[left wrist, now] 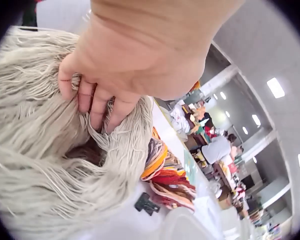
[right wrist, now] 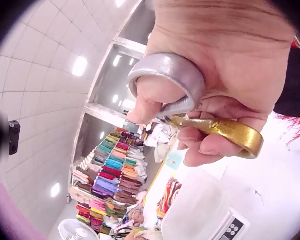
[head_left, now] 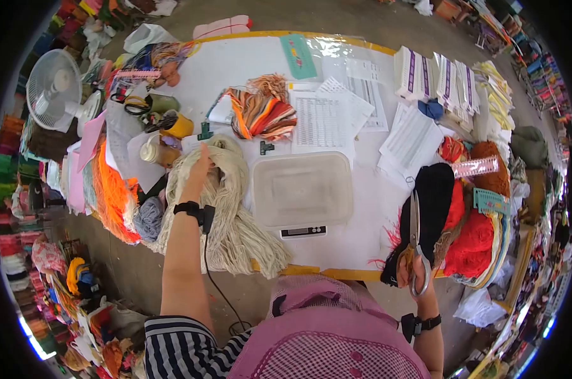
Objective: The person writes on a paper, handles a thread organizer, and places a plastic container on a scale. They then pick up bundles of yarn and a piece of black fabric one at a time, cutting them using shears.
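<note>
My left hand (head_left: 200, 169) is at the top of a large cream yarn hank (head_left: 251, 237) on the left of the table. In the left wrist view its fingers (left wrist: 99, 107) curl into the strands and grip them. Scissors (head_left: 415, 221) are in my right hand (head_left: 418, 270) by the table's near right edge, blades pointing away from me. The right wrist view shows my thumb through the silver loop (right wrist: 166, 61) and fingers around the gold-coloured handle (right wrist: 225, 131). Black yarn (head_left: 436, 196) lies beside and under the blades.
A clear plastic tub (head_left: 301, 192) rests on a digital scale (head_left: 303, 232) at the middle. Beyond it lie a multicoloured yarn bundle (head_left: 260, 114) and printed sheets (head_left: 320, 120). Red yarn (head_left: 472, 243) and stacked boxes (head_left: 415, 76) stand right; orange yarn (head_left: 112, 196) and a fan (head_left: 55, 88) left.
</note>
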Tool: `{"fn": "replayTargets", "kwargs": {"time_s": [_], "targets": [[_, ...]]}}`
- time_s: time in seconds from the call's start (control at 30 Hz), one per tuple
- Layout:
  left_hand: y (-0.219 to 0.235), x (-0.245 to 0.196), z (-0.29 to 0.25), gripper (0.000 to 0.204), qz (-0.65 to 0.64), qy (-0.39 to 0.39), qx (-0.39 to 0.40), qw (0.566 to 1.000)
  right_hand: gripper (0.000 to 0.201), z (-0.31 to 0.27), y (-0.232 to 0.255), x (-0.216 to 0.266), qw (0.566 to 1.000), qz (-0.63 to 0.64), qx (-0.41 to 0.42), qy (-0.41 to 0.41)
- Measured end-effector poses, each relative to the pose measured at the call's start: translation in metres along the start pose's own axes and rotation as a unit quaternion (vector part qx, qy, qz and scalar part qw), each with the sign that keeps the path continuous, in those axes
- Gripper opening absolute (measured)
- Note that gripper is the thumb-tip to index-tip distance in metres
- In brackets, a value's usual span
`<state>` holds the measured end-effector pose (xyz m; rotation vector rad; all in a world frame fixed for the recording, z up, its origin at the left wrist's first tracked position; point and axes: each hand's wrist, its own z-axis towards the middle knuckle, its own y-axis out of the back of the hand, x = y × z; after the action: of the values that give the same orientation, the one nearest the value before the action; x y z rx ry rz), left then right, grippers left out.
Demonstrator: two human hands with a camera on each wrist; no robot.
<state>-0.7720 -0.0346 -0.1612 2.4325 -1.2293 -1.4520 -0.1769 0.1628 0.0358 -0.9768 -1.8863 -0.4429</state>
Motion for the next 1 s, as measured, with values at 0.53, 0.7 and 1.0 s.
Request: {"fn": "replayTargets", "kwargs": {"time_s": [0.53,0.7,1.0], "targets": [[-0.087,-0.111,-0.228,0.026,0.034,-0.142,0.108,0.983,0.035,0.057,0.218,-0.117,0.817,-0.446,-0.362,0.054],[-0.235,-0.088,-0.304,0.022,0.058,-0.075,0.279,0.956,0.037,0.068,0.262,-0.083,0.871,-0.334,-0.356,-0.061],[-0.504,-0.005,-0.411,0.045,0.256,-0.201,0.309,0.894,0.055,0.038,0.324,-0.126,0.890,-0.354,-0.280,-0.056]]}}
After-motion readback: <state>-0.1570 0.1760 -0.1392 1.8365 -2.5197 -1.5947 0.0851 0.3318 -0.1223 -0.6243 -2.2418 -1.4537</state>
